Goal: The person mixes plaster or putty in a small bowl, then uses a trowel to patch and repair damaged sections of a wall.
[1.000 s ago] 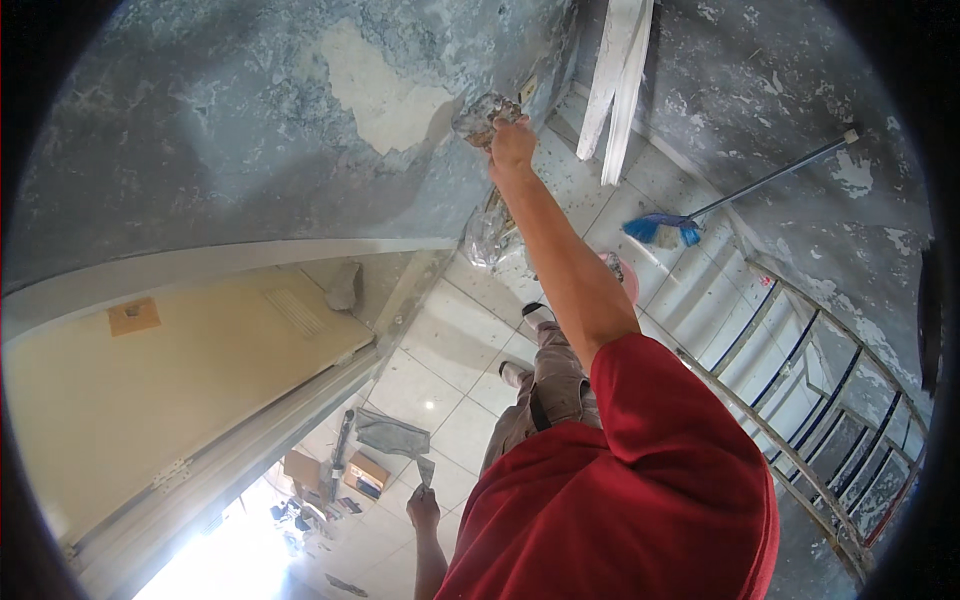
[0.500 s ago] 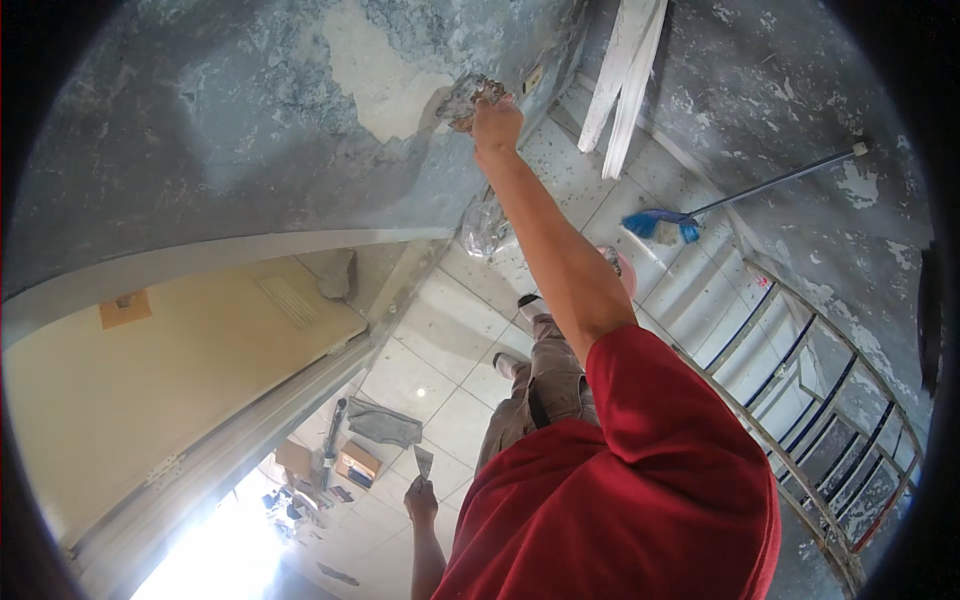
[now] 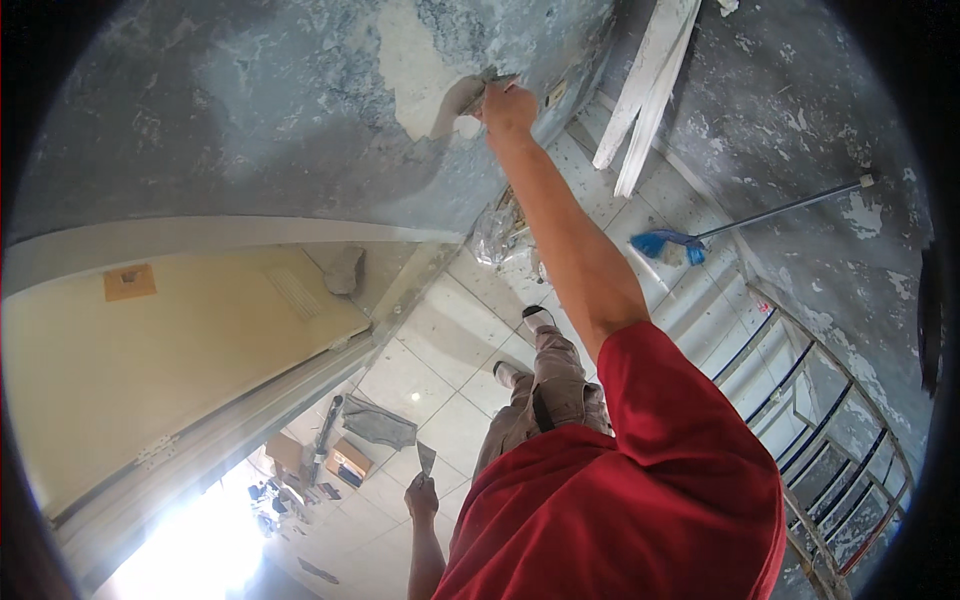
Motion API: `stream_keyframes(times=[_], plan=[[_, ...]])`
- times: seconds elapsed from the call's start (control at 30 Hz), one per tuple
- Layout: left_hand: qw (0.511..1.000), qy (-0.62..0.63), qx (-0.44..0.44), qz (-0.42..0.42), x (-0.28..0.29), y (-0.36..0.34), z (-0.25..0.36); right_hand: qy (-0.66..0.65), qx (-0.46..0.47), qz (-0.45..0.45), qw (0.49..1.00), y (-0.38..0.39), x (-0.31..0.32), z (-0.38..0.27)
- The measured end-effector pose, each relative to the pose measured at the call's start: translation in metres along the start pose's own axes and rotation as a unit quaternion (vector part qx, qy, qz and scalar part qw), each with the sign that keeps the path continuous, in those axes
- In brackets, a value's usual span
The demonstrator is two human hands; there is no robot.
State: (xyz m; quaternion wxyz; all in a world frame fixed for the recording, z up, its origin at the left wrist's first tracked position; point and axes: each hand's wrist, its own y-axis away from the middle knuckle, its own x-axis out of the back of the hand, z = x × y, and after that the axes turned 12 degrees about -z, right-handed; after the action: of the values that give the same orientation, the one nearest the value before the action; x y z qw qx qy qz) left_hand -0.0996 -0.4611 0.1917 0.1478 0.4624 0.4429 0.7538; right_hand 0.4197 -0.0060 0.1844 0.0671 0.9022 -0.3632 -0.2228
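Gripped tight in the right hand (image 3: 508,105), a putty knife (image 3: 470,98) is pressed flat against the grey wall (image 3: 250,120), arm stretched straight up.

Near: left hand (image 3: 421,497) hangs low by the red shirt (image 3: 620,500), fingers closed round the handle of a small scraper (image 3: 426,459), blade pointing up. Mid: right arm fully extended from the red sleeve, wrist bent toward the wall, fist wrapped round the knife handle; blade carries pale filler and sits at the edge of a whitish plaster patch (image 3: 415,70). Far: tiled floor (image 3: 450,340) with a small cardboard box (image 3: 350,462), contents too small to tell, and a crumpled clear plastic bag (image 3: 493,238). Blue broom (image 3: 665,243) leans by the stair railing (image 3: 830,440); white boards (image 3: 650,80) stand against the wall.
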Motion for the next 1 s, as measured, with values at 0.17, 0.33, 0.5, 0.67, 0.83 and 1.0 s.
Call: stream_keyframes(times=[0.17, 0.33, 0.5, 0.67, 0.83, 1.0], plan=[[0.999, -0.043, -0.029, 0.011, -0.005, -0.001, -0.008, -0.038, -0.008, -0.027, 0.999, -0.002, -0.015, -0.042], [0.997, -0.066, -0.015, -0.029, -0.007, -0.008, -0.013, 0.291, 0.146, -0.059, 0.944, -0.034, 0.053, -0.044], [0.998, -0.048, -0.013, -0.035, -0.006, -0.007, 0.000, 0.096, 0.027, -0.019, 0.995, -0.025, 0.060, 0.003], [0.998, -0.042, -0.026, 0.032, -0.005, -0.012, -0.037, 0.060, -0.039, 0.024, 0.997, 0.010, 0.004, 0.006], [1.000, -0.017, 0.017, -0.016, -0.006, -0.004, -0.006, 0.002, -0.058, 0.038, 0.998, -0.007, 0.006, -0.013], [0.999, -0.037, -0.030, -0.008, -0.017, 0.000, -0.028, -0.057, -0.117, 0.001, 0.992, -0.008, -0.023, -0.056]])
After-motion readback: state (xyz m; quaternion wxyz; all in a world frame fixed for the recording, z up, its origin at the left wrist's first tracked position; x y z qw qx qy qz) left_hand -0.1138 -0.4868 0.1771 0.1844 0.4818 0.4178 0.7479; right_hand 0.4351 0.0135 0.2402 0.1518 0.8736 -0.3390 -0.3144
